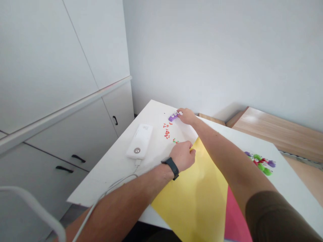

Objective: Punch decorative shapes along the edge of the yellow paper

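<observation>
My left hand (pixel 183 155), with a dark watch band (pixel 172 168) on its wrist, pinches the top corner of a yellow paper sheet (pixel 194 198). The sheet slopes toward me over the table's near edge. Farther back, my right hand (pixel 187 116) has its fingers closed at the right end of a row of small purple googly-eyed pieces (pixel 173 116). Part of that row is hidden by the fingers. Small red bits (pixel 167 133) and a few green-and-red bits (pixel 175 140) lie on the tabletop between the hands and the power bank.
A white power bank (pixel 140 141) with a plugged-in white cable (pixel 113 184) lies at left on the white table (pixel 101 178). Pink paper (pixel 234 215) shows beneath the yellow. Several purple, green and red googly-eyed pieces (pixel 262 164) sit at right. Cabinets (pixel 75 141) stand left; wooden furniture (pixel 277 131) stands right.
</observation>
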Demonstrator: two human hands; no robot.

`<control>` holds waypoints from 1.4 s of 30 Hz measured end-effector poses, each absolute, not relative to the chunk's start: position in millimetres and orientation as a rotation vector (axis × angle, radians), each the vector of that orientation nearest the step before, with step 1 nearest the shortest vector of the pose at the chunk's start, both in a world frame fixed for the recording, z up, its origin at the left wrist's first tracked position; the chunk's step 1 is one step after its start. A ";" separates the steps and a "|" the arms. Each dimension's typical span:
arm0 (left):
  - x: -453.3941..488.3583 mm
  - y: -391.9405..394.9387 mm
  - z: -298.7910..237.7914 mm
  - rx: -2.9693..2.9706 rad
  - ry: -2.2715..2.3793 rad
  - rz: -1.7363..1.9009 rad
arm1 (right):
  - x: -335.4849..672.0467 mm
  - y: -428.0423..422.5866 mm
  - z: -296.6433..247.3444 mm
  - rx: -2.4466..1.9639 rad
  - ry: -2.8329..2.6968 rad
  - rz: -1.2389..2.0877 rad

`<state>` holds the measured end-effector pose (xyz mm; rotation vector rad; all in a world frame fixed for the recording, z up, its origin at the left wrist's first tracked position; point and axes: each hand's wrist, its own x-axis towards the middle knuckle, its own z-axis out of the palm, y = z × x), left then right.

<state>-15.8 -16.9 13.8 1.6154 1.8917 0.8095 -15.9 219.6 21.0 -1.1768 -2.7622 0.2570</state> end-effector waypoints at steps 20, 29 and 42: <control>-16.6 -15.2 16.9 1.598 1.852 0.846 | 167.5 153.1 66.1 -0.950 -1.866 1.164; -18.4 -13.4 16.8 1.629 1.802 0.854 | 273.7 114.0 28.3 -1.135 -1.596 1.216; -24.0 -12.8 19.2 1.523 1.757 0.873 | 303.8 110.7 5.1 -1.171 -1.687 1.335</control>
